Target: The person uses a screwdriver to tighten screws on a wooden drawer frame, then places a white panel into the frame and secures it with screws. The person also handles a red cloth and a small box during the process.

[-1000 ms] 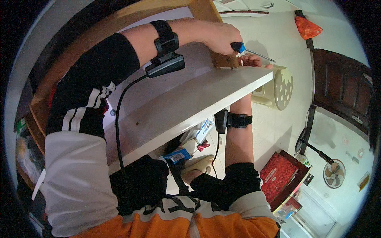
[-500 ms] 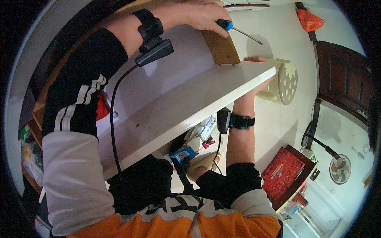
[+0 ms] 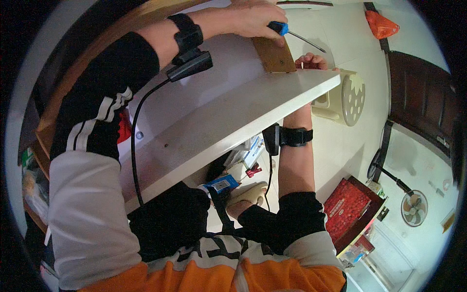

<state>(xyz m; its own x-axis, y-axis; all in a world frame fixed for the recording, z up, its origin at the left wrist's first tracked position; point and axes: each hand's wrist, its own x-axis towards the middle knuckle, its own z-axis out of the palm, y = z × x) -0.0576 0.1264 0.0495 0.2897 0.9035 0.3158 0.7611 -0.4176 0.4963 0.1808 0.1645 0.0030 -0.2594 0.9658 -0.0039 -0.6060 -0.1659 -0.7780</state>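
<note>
1. The blue-handled screwdriver with a thin metal shaft (image 3: 292,35) lay at the top of the view, its handle inside the left hand (image 3: 255,18) and its shaft pointing out to the right above the floor.
2. The left hand's grip was closed around that blue handle, and the same hand rested on the upper end of a small brown wooden block (image 3: 273,54).
3. The brown wooden block stood on the top face of a long white board (image 3: 228,121), near its far right corner.
4. The right hand (image 3: 311,61) came up from under the white board; its fingers (image 3: 307,59) curled over the far edge just beside the block. Its grip pressed on the board's edge, though the palm was hidden below.
5. Both forearms wore black wrist straps; the left one carried a small black device with a cable (image 3: 189,65) running down along the sleeve.
6. Under the board sat a clutter of small packages, among them a blue-labelled box (image 3: 221,185).
7. Farther right on the pale floor stood a cream plastic stool with holes in its seat (image 3: 348,97), a red flat box (image 3: 348,209) and a small round fan (image 3: 414,208).
</note>
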